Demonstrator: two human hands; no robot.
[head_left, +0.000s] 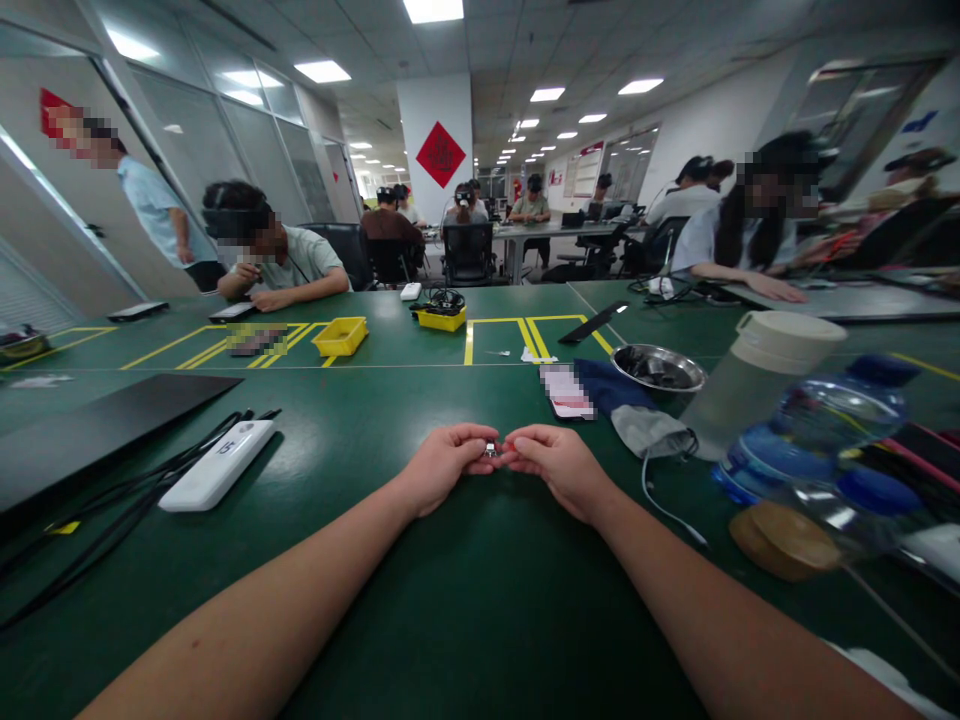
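Left hand (454, 462) is pinching silvery part (490, 450); right hand (561, 464) is curling fingers alongside, grip unclear; white device (217, 467) is showing apparently "15".

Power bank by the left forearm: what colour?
The power bank is white, seen in the head view.

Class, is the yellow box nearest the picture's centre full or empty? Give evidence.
Not empty: black cables are heaped above the rim of the yellow box. Whether they fill it completely is hidden.
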